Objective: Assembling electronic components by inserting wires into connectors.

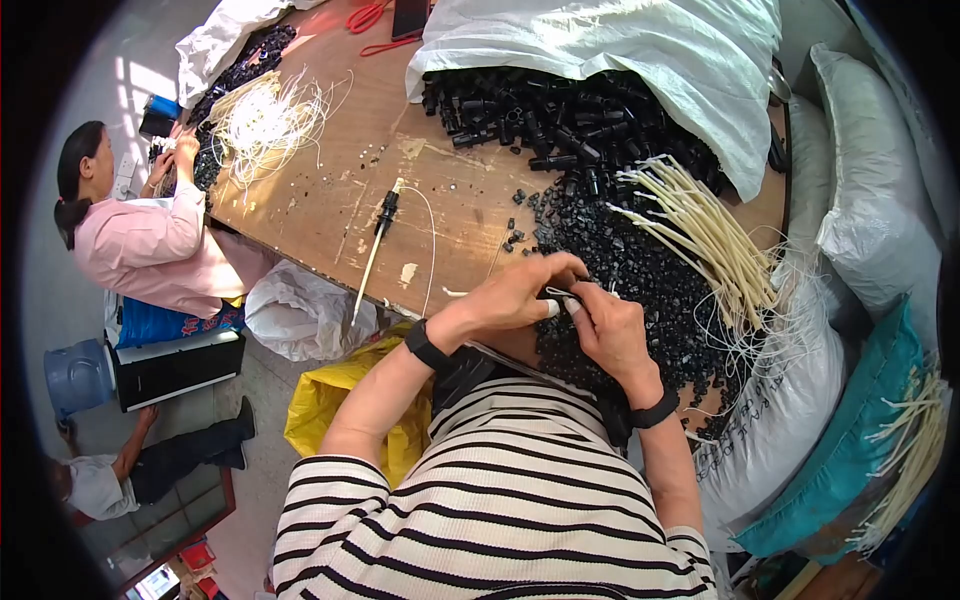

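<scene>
My left hand (515, 293) and my right hand (612, 328) meet at the table's near edge, fingertips pinched together. A thin pale strand (562, 292) shows between them; whatever else they hold is hidden by the fingers. Light coverings wrap a digit on each hand. Just beyond and right of them spreads a heap of small black plastic parts (640, 260). On it lies a bundle of cream sticks (705, 235) with tangled white strings. Left of my hands, a single cream stick (367, 270) passes through a black tubular fitting (386, 212), trailing a white string.
A white sack (610, 40) spills black tubular fittings (585, 125) at the back. Stuffed sacks (880, 170) crowd the right side. A person in pink (150, 240) works at the table's left, by another string bundle (265, 120). A yellow bag (345, 400) hangs below the edge.
</scene>
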Motion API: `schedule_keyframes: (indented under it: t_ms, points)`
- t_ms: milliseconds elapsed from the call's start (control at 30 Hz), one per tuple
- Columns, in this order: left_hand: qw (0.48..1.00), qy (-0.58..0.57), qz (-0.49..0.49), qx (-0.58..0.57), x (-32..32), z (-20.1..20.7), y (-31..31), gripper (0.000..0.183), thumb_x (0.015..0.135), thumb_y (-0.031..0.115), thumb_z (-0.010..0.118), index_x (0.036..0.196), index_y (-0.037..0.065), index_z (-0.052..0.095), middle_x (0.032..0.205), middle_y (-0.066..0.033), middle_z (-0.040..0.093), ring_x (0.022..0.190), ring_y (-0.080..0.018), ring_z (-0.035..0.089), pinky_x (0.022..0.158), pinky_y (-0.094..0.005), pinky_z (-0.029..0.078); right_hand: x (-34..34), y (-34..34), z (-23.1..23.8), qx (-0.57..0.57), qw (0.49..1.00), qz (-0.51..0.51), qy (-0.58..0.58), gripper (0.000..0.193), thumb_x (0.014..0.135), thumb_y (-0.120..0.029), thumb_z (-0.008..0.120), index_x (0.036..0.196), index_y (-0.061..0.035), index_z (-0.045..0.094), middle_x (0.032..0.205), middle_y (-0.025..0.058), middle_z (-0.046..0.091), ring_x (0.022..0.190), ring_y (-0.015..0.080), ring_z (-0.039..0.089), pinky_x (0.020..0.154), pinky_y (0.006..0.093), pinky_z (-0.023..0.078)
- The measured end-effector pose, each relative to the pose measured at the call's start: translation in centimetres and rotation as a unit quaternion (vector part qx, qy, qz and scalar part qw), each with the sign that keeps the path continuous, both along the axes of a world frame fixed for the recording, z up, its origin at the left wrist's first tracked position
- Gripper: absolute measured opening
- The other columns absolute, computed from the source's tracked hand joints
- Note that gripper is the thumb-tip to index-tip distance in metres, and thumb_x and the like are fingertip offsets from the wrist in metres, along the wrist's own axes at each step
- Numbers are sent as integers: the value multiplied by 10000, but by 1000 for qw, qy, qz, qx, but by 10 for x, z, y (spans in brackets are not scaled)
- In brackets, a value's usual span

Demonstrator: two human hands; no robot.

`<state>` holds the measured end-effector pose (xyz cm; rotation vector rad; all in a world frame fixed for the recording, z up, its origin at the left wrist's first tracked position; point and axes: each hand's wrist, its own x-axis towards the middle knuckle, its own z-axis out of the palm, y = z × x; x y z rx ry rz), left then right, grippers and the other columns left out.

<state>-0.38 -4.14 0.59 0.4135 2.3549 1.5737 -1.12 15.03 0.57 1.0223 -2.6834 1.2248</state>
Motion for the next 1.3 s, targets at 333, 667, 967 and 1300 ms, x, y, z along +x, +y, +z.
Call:
schedule_keyframes:
  t_ms: [333, 667, 967, 1300]
  points:
    - [963, 270, -3, 27, -2, -8, -7, 183, 676, -65, 660, 813, 54, 644, 853, -58, 618, 782, -239, 599, 680, -319, 477, 3, 0, -11, -41, 996, -32, -73, 119, 857, -85, 613, 952, -65, 681, 623, 118, 618, 539, 236, 621, 490, 317, 452]
    - [928, 226, 189, -227, -83, -65, -59, 278, 711, -18, 656, 977, 56, 627, 836, -111, 609, 750, -280, 609, 712, -374, 503, 1, 10, -14, -111, 953, -151, -236, 93, 839, -64, 605, 881, -14, 671, 504, -29, 423, 477, 27, 367, 450, 234, 295]
    - [925, 174, 284, -185, -68, -54, -62, 365, 706, -38, 648, 1052, 78, 659, 808, -82, 600, 697, -195, 603, 676, -313, 500, -3, 18, -18, -120, 943, -162, -266, 78, 846, -69, 620, 866, -8, 663, 523, -53, 405, 498, 23, 342, 459, 231, 275]
    - [976, -19, 183, 116, -40, -20, 0, 205, 728, -52, 640, 919, 22, 659, 801, -25, 613, 744, -117, 599, 668, -240, 478, -7, 16, -26, -209, 887, -216, -352, 128, 891, -89, 619, 829, 19, 649, 581, -120, 422, 540, -8, 317, 478, 207, 243]
